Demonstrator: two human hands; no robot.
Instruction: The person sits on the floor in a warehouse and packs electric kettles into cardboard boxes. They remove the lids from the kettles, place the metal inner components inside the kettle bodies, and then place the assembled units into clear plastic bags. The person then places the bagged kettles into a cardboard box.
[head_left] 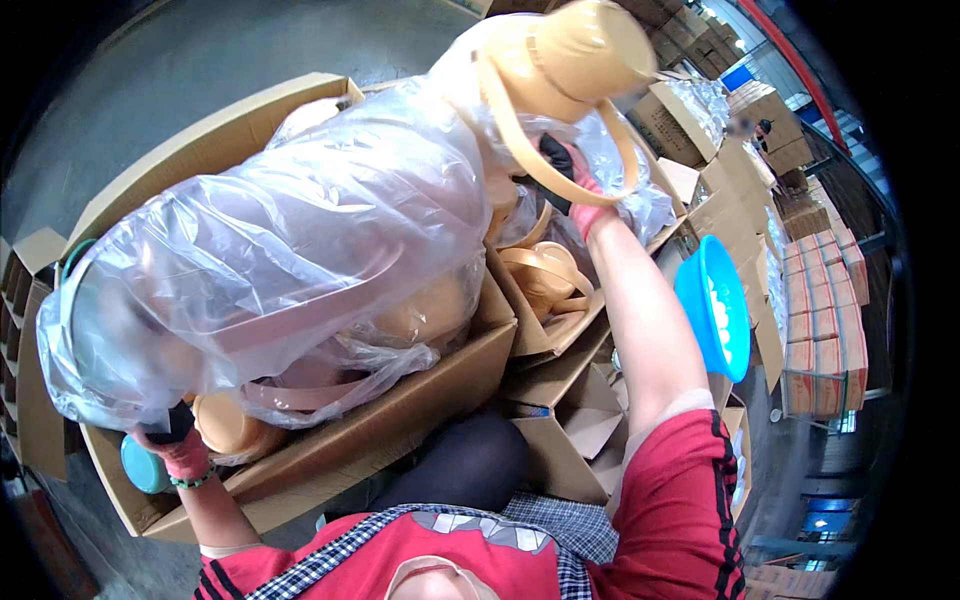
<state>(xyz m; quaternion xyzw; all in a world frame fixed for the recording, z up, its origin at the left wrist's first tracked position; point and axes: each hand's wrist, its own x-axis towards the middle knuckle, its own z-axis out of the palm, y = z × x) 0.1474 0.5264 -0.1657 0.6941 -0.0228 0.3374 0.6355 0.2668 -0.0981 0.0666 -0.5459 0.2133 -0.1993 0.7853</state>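
A long clear plastic bag [330, 200] of nested plastic pails lies slanting over a big open carton [400, 400]. From its far right end sticks out a peach pail [570, 60] with a loop handle. My left hand [178, 445], in a pink and black glove, grips the bag's near left end, its fingers partly hidden. My right hand [575, 175], gloved alike, holds the stack near the peach pail, behind the handle; the bag and pail partly cover its fingers. Beneath the bag, in the carton, sit another peach pail [225, 425] and a teal round piece [146, 463].
A second carton with peach pails [545, 280] adjoins on the right, and an open carton [565, 445] stands by my knee. A blue basin [712, 310] with white pieces lies right of my arm. Stacked cartons [825, 320] stand farther right.
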